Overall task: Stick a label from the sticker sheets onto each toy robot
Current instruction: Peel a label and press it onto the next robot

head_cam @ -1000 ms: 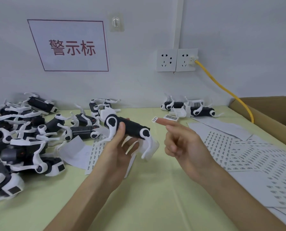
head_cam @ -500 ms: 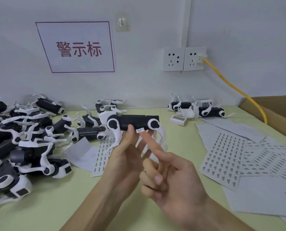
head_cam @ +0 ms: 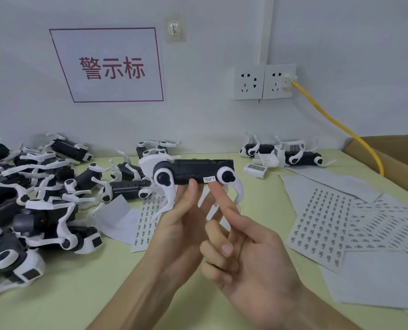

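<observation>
Two hands are raised above the counter (head_cam: 79, 294). Nearest, the right hand (head_cam: 257, 256) extends its index finger, remaining fingers curled, fingertip at the lower edge of the label (head_cam: 209, 179). Beyond, the left hand (head_cam: 181, 227) grips the toy robot (head_cam: 196, 169) bearing that label.

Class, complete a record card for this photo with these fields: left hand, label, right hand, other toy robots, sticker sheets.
Left hand: grips the toy robot above the table, thumb on its black body.
Label: small, white, on the body's side beside a white leg joint.
Right hand: index fingertip at the label, other fingers curled.
Other toy robots: piled at table left.
Sticker sheets: spread at table right.
</observation>
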`<act>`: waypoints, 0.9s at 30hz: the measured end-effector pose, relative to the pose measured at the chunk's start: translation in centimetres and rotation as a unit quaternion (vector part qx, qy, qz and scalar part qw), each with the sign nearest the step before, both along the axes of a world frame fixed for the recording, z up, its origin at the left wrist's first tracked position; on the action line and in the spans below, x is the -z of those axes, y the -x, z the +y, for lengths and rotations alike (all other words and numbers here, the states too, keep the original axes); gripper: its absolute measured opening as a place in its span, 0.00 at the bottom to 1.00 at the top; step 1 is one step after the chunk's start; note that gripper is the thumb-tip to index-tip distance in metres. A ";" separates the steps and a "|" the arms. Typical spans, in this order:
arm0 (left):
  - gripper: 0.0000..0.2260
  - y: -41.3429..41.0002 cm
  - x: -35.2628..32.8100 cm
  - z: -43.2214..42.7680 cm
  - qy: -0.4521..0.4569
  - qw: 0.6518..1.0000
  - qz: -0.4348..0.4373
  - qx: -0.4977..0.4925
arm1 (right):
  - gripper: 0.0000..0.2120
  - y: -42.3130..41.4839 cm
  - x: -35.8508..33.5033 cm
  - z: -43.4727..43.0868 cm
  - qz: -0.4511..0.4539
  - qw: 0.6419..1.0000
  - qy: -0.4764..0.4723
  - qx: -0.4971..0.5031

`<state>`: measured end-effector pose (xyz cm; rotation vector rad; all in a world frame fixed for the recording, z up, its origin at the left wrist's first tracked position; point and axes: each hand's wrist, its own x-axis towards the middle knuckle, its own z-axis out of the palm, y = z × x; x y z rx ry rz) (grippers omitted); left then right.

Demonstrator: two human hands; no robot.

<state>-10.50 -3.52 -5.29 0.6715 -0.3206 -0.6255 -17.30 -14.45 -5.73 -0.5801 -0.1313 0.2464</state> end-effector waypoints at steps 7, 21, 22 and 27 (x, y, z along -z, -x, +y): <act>0.33 0.3 -0.2 0.2 -0.011 1.000 -0.009 -0.016 | 0.21 0.3 -0.2 0.2 -0.009 1.000 0.002 -0.005; 0.27 1.7 -0.9 -0.1 -0.036 0.999 -0.008 -0.030 | 0.19 0.5 -0.3 0.7 -0.019 1.000 -0.001 -0.003; 0.26 1.8 -0.9 -0.1 -0.037 0.999 -0.013 -0.031 | 0.19 0.5 -0.4 0.7 -0.019 1.000 0.001 0.000; 0.21 1.9 -0.9 -0.2 -0.039 0.997 -0.002 -0.065 | 0.19 0.6 -0.5 0.8 -0.028 0.999 0.016 0.006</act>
